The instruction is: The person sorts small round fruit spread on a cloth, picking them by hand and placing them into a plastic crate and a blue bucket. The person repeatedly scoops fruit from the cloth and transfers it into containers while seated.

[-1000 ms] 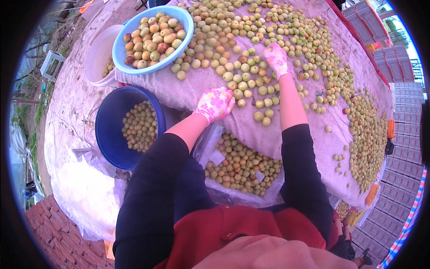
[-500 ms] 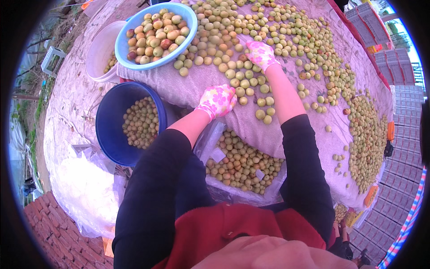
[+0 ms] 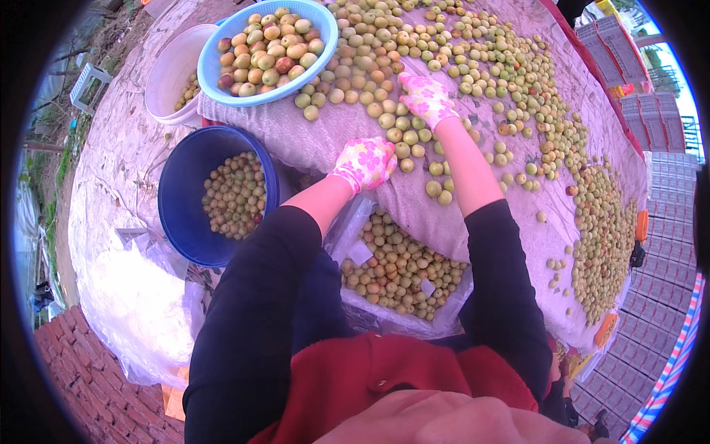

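Note:
My left hand (image 3: pixel 367 164), in a white glove with pink and yellow flowers, is closed above the near edge of the fruit on a cloth-covered table (image 3: pixel 488 229). Its fingers curl downward, so whatever they hold is hidden. In a matching glove, my right hand (image 3: pixel 427 100) reaches farther out among loose yellow-green round fruits (image 3: pixel 409 137). Its fingers are apart, the tips touching the pile. Below my hands, a plastic-lined box (image 3: pixel 458 314) holds many such fruits (image 3: pixel 399 270) and two small white paper pieces.
Left of my arms stands a deep blue bucket (image 3: pixel 171 200) partly filled with fruit. Beyond it are a white bucket (image 3: pixel 159 89) and a light-blue basket (image 3: pixel 209 70) of larger, redder fruits. White plastic bags (image 3: pixel 140 303) lie at lower left. Stacked cartons (image 3: pixel 651 122) are at far right.
My left hand has shifted slightly right, toward the loose fruit. My right hand stays among the fruits, slightly lower in view. The whole view has also tilted a little.

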Demonstrator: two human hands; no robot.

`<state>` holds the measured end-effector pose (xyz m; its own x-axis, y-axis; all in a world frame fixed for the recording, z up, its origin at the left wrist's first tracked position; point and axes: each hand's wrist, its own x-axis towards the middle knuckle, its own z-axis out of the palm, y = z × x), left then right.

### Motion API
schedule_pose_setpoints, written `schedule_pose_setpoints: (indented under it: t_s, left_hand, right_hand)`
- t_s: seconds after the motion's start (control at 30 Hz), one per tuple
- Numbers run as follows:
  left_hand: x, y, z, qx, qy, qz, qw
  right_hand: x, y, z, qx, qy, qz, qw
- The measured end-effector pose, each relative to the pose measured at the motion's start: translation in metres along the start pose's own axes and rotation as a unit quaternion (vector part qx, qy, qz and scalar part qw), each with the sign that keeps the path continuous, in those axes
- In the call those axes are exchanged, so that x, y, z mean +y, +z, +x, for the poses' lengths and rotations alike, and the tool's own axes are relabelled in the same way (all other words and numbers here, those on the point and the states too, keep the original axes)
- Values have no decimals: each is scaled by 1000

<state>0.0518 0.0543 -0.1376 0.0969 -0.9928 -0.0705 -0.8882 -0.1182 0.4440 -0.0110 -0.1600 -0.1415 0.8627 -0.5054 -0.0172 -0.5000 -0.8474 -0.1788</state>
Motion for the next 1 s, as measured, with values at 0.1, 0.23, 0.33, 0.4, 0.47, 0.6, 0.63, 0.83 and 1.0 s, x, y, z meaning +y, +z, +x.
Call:
schedule_pose_setpoints:
  t_s: [0.1, 0.23, 0.33, 0.4, 0.47, 0.6, 0.63, 0.83, 1.0]
  left_hand:
    - [1, -2, 0, -1, 4, 1, 1000]
    - [1, -3, -1, 17, 11, 4, 1000]
    - [-3, 5, 0, 1, 5, 7, 1000]
    - [-9, 13, 0, -7, 9, -9, 1000]
    - [-14, 21, 1, 7, 24, -17, 1000]
    - [-16, 20, 3, 36, 71, 15, 997]
    - [-15, 16, 2, 20, 59, 16, 998]
    - [3, -7, 0, -19, -1, 4, 1000]
    - [1, -7, 0, -29, 8, 12, 999]
  right_hand:
    - [-2, 3, 2, 56, 27, 27, 998]
    - [-15, -7, -16, 116, 152, 358, 914]
    - [-55, -22, -42, 182, 289, 683, 645]
    - [-106, -26, -52, 172, 78, 690, 699]
    - [-144, -34, -63, 85, 41, 712, 695]
    - [-153, -38, -38, 129, -4, 492, 861]
    - [-148, -32, -24, 176, -62, 412, 892]
    - [-75, 8, 22, 85, 21, 43, 995]
    - [-71, 5, 29, -49, 34, 15, 998]
